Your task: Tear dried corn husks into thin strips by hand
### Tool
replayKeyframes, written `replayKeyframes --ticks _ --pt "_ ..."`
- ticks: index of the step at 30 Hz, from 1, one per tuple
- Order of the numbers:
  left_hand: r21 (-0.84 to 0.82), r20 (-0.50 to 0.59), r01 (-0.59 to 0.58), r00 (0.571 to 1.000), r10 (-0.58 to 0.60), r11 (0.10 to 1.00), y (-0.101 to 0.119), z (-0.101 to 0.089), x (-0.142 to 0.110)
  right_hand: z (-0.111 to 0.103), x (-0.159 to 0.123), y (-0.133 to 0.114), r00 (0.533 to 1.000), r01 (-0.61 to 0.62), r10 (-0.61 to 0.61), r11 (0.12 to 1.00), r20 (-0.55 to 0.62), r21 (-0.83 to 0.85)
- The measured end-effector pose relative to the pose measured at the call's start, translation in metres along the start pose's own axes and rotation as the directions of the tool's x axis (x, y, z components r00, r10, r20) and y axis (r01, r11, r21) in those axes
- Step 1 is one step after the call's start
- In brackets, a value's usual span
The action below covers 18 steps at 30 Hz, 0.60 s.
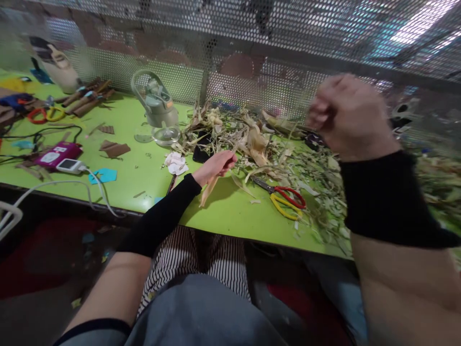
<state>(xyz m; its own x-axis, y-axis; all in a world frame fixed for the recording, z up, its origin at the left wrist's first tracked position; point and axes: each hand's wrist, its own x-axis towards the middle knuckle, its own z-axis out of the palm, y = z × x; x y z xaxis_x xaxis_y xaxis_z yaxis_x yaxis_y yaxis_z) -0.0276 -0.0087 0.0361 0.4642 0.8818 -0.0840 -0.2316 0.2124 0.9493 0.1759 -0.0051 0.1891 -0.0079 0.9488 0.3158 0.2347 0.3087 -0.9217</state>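
My left hand (216,166) rests on the green table (137,173) with its fingers closed round a pale dry husk strip (208,192) that hangs toward the table's front edge. My right hand (345,115) is raised high above the husk pile, curled into a fist and blurred by motion; what it holds, if anything, does not show. A heap of dry corn husks (262,139) lies behind and between the hands. Red and yellow handled scissors (286,200) lie on the table just right of my left hand.
A small desk fan (156,103) stands behind the left hand, a crumpled white tissue (176,163) beside it. Further left lie a pink device (57,154), a white charger with cable (70,166), brown card scraps (114,149) and wrapped sticks (88,98). A perforated metal screen (252,62) closes the back.
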Motion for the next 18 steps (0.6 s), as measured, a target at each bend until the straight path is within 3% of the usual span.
replayKeyframes --ticks 1,3,5,7,9,13,18 --pt "-0.005 -0.007 -0.001 1.0 0.001 1.0 0.0 0.0 0.0 0.002 0.003 -0.018 0.99 0.137 -0.137 0.991 -0.018 0.01" --pt "-0.019 -0.025 -0.013 1.0 0.012 1.0 0.0 -0.001 0.0 0.007 0.004 -0.042 0.956 0.287 -0.292 0.953 -0.036 -0.094" --pt "-0.043 -0.053 -0.041 0.998 0.038 0.998 0.0 -0.002 0.001 0.01 -0.002 -0.043 0.951 0.302 -0.305 0.894 0.042 -0.332" --pt "-0.079 -0.099 -0.075 0.993 0.067 0.994 0.002 -0.002 0.002 0.013 -0.011 -0.024 0.967 0.251 -0.184 0.814 0.177 -0.524" --pt "-0.118 -0.166 -0.1 0.983 0.079 0.988 0.005 -0.001 0.003 0.015 -0.019 0.007 0.974 0.177 -0.064 0.815 0.219 -0.552" --pt "-0.162 -0.218 -0.171 0.967 0.134 0.972 0.007 0.001 0.004 0.024 -0.031 0.064 0.987 0.11 -0.037 0.863 0.155 -0.492" --pt "-0.164 -0.144 -0.137 0.983 0.114 0.977 0.003 0.003 0.005 0.046 -0.033 0.097 0.995 0.074 -0.041 0.912 0.091 -0.403"
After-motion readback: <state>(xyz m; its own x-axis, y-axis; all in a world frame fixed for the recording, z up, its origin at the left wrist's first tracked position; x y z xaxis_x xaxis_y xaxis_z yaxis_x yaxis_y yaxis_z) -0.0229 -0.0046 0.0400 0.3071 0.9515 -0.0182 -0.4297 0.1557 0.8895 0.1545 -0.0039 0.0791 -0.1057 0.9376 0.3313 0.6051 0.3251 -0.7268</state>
